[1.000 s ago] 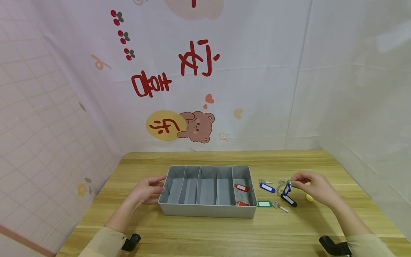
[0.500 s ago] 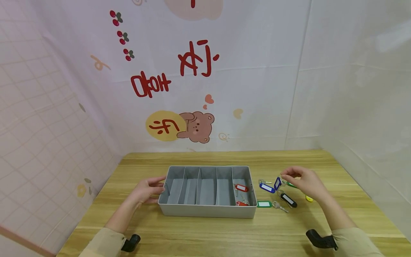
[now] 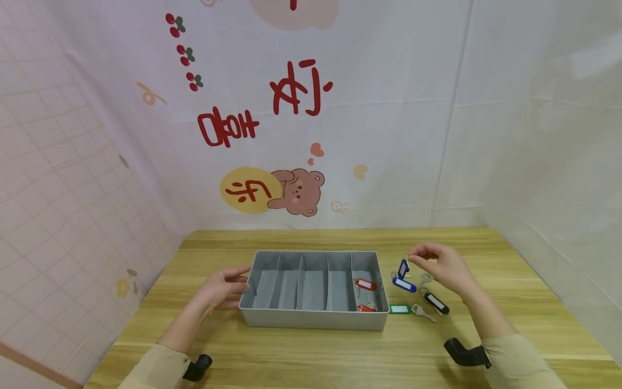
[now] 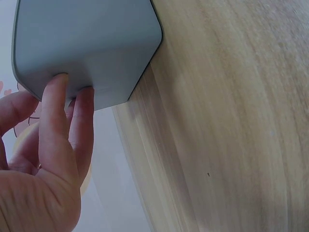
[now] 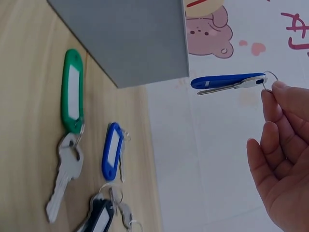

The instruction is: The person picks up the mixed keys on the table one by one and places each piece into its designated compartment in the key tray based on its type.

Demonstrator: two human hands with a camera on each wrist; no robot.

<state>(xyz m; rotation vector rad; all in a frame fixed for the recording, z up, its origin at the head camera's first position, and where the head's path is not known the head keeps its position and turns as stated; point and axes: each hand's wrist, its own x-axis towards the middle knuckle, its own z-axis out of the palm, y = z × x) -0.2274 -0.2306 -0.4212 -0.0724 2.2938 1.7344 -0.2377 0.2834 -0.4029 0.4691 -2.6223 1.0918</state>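
The left hand touches the left end of a grey divided box; in the left wrist view its extended fingertips press on the outer wall. Past the box's right end, the right hand pinches the metal ring of a blue key tag between thumb and finger. A silver key hangs on the same ring, and both are raised off the table. Below them lies another blue key tag. A red key tag and a second red piece lie in the rightmost compartment.
Right of the box on the wooden table lie a green key tag with its key and a black key tag. A printed white curtain hangs behind the table.
The right hand has lifted the blue key tag from the group of keys and carried it left towards the box. The left hand has stayed at the box's left end.
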